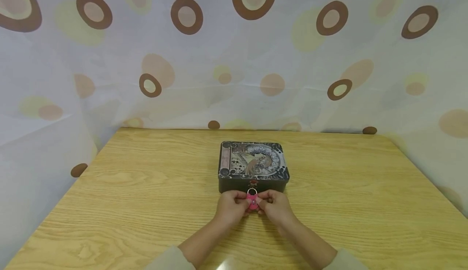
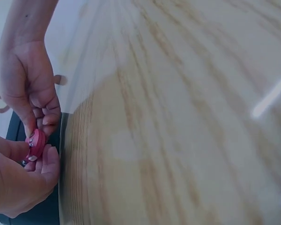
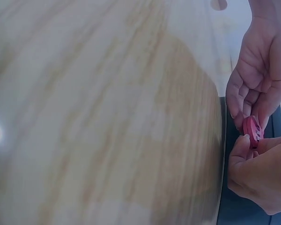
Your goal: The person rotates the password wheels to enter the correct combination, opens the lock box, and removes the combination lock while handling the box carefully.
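Pinching a pink padlock (image 1: 253, 203) at the lower centre of the head view, with the left hand (image 1: 230, 209) on its left edge and the right hand (image 1: 276, 208) on its right edge. Observing a narrow grip on both sides, with thumbs over the front face and bent fingers reaching around the edges. Rating neither hand as nearer: finding the padlock midway between the two, at the fingertips of each.

Noting as the governing relation the line from padlock to clasp. Reading the padlock's long axis as running up the frame, with the silver shackle (image 1: 252, 189) at the upper end, pointing away from the fingers and toward the red clasp (image 1: 253, 182) on the front wall of a dark box (image 1: 254, 160). Seeing shackle and clasp just beside each other, but not being able to tell whether they are touching or linked.

Placing the box directly above the hands in the frame, on the wooden table (image 1: 146, 205), with its longer side running left to right. Confirming the two-handed pinch at the left of the left wrist view and at the right of the right wrist view.
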Tool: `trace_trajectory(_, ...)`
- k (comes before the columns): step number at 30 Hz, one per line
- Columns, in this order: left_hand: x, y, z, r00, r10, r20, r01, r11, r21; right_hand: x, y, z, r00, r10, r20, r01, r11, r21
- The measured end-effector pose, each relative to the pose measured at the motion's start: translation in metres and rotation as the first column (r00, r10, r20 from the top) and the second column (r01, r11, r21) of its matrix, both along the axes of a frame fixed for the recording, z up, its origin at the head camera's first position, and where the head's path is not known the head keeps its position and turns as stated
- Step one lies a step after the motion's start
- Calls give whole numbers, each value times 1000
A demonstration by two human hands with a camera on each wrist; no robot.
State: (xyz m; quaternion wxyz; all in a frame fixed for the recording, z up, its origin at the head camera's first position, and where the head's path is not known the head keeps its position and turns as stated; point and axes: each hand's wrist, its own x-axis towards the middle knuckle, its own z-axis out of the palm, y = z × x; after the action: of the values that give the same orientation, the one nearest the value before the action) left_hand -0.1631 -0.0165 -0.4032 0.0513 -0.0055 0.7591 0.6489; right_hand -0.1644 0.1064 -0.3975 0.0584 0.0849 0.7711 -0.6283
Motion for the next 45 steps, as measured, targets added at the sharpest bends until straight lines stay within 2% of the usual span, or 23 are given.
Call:
trace_trajectory(6, -3, -2, 0, 999, -21, 32, 20, 999, 40, 0, -1, -1, 1000, -4, -2, 4, 1000, -13)
trace_trajectory(18, -5, -2, -1, 999, -29, -17, 28, 999, -24, 0, 1, -3, 1000, 8, 1, -8, 1000, -2)
trace_trajectory(24, -5, -2, 0, 999, -31, -14, 30, 998, -51, 0, 0, -3, 1000, 14, -2, -14, 1000, 2)
trace_trajectory(34, -7, -4, 1, 999, -36, 20, 37, 997, -66, 0, 0, -3, 999, 33, -13, -33, 999, 18)
trace_trajectory(45, -9, -8, 1, 995, -81, 64, 83, 996, -36, -1, 1, -1, 999, 40, -24, -39, 999, 30)
